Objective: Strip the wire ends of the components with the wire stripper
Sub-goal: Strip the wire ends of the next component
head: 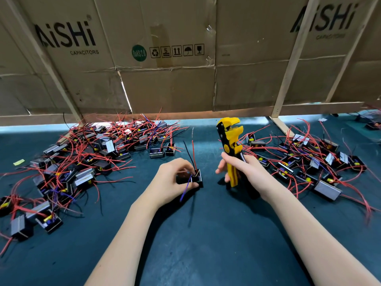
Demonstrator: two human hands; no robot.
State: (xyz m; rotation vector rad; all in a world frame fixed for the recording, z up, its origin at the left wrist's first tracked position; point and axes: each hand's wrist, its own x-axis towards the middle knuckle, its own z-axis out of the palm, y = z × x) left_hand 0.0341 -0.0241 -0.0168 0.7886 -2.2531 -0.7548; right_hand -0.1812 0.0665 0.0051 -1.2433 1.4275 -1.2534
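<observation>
Head view of a workbench covered with a dark teal mat (pixel 185 244). The left hand (pixel 173 178) curls its fingers around a small black box-shaped component (pixel 196 179) that rests on the mat just in front of the person; a red wire (pixel 193 151) and a black wire (pixel 188 153) rise upright from the component, and a purple wire (pixel 185 188) trails down from it toward the person. The right hand (pixel 241 168) grips the handles of a yellow-and-black plastic wire stripper (pixel 229 139), fingers wrapped around them, with the tool held upright and its head pointing up and away from the person; the head stands well apart from the wires of the held component, and its mouth appears parted. To the left of the hands lies a large heap of similar black components with grey metal faces and tangled red wires (pixel 92 153); to the right lies a second, looser spread of the same components (pixel 309 162). A small yellow scrap (pixel 19 162) lies on the mat at the far left. Behind the bench stands a wall of flattened brown cardboard cartons (pixel 175 83) printed with "AiSHi CAPACITORS", braced by pale wooden battens (pixel 288 65); a strip of light shows beneath the cardboard's lower edge.
</observation>
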